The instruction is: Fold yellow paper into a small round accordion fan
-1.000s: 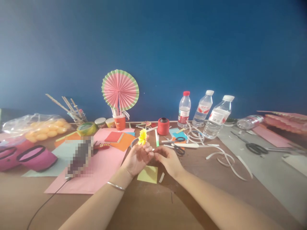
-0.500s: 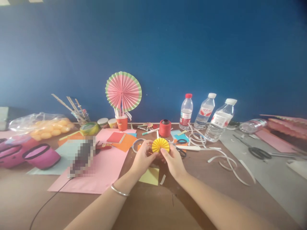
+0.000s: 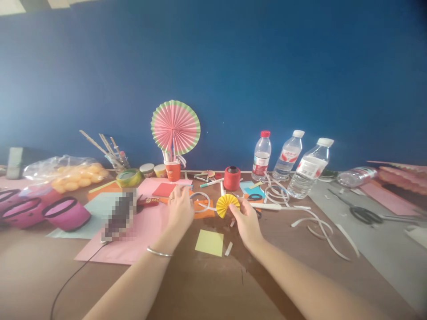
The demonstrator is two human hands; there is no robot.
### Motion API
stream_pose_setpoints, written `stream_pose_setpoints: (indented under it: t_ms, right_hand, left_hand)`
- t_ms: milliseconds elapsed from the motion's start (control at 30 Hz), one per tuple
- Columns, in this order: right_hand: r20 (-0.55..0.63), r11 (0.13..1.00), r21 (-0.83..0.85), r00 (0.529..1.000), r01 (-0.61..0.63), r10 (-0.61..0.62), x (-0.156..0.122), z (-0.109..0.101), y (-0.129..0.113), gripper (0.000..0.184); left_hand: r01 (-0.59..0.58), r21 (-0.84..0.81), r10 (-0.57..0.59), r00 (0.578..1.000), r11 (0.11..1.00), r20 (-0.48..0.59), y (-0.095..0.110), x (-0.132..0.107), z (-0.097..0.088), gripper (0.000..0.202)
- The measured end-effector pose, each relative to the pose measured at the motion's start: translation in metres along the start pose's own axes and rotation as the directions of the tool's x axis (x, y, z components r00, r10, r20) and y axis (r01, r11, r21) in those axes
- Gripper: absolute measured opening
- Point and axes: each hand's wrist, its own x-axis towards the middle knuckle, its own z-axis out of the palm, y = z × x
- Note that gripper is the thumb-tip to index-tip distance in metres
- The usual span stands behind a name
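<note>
- The right hand [image 3: 247, 221] pinches a small yellow paper fan [image 3: 227, 205] between the thumb and the fingers. The fan is folded in little pleats and is open like half a circle.
- The yellow paper fan is up off the tabletop [image 3: 207, 289], in the middle, just in front of the red thread spool [image 3: 231, 178].
- The left hand [image 3: 180, 210] is well away from the fan. Its fingers are stretched out and loose, and it holds nothing that can be seen. It is over the edge of the big pink paper [image 3: 133, 242], with its fingertips near a red paper square [image 3: 163, 190].
- A thin silver bracelet [image 3: 159, 253] is on the left wrist.
- Between the two hands lie a white paper loop [image 3: 200, 201] and an orange paper [image 3: 204, 210].
- A little yellow square paper [image 3: 209, 242] lies flat on the tabletop, near the person and between the two arms.
- Small black scissors [image 3: 255, 198] lie just behind the right hand.
- Long white paper strips [image 3: 320, 226] curl on the tabletop to the right.
- At the back, three water bottles [image 3: 287, 155] stand near one another by the blue wall [image 3: 233, 66].
- A big pink fan [image 3: 175, 127] with a green edge stands in an orange cup [image 3: 172, 170] by the wall.
- Far to the left are pink baskets [image 3: 66, 214] and a clear bag of yellow balls [image 3: 73, 173].
</note>
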Motion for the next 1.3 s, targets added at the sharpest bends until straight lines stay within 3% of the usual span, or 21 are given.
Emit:
stream_pose_setpoints:
  t_ms: [100, 200, 300, 367, 433, 467, 767, 1300]
  right_hand:
    - [-0.060, 1.000, 0.027, 0.998, -0.010, 0.012, 0.001, -0.001, 0.000, 0.032]
    - [-0.124, 0.999, -0.001, 0.992, 0.033, -0.033, 0.002, -0.002, -0.001, 0.027]
    - [-0.136, 0.991, -0.115, 0.987, 0.066, -0.082, 0.003, -0.003, -0.002, 0.020]
    - [-0.133, 0.976, -0.197, 0.984, 0.088, -0.116, 0.003, -0.004, -0.003, 0.020]
    - [-0.124, 0.964, -0.244, 0.982, 0.108, -0.142, 0.003, -0.005, -0.004, 0.022]
    - [-0.119, 0.960, -0.253, 0.981, 0.116, -0.150, 0.003, -0.005, -0.004, 0.022]
    - [0.017, 0.986, -0.166, 0.999, -0.028, 0.032, 0.000, 0.000, -0.010, 0.026]
    - [0.017, 0.957, -0.233, 0.985, 0.173, -0.174, 0.002, 0.000, 0.000, 0.025]
  left_hand:
    - [0.087, 0.193, -0.106, 0.990, 0.977, 0.091, -0.014, 0.004, 0.003, 0.038]
    - [0.060, 0.169, -0.077, 0.992, 0.984, 0.095, -0.015, 0.005, 0.005, 0.029]
    - [-0.116, -0.102, 0.126, 0.988, 0.988, 0.093, -0.007, 0.004, 0.003, 0.022]
    - [-0.251, -0.315, 0.324, 0.924, 0.915, 0.204, 0.000, 0.002, 0.001, 0.015]
    - [-0.334, -0.371, 0.443, 0.857, 0.867, 0.262, 0.005, -0.002, -0.001, 0.012]
    - [-0.351, -0.361, 0.455, 0.851, 0.864, 0.261, 0.007, -0.003, -0.001, 0.011]
    - [-0.359, -0.301, 0.430, 0.876, 0.883, 0.217, 0.009, -0.006, -0.005, 0.013]
    - [-0.251, -0.306, 0.336, 0.904, 0.918, 0.266, 0.010, -0.010, -0.004, 0.020]
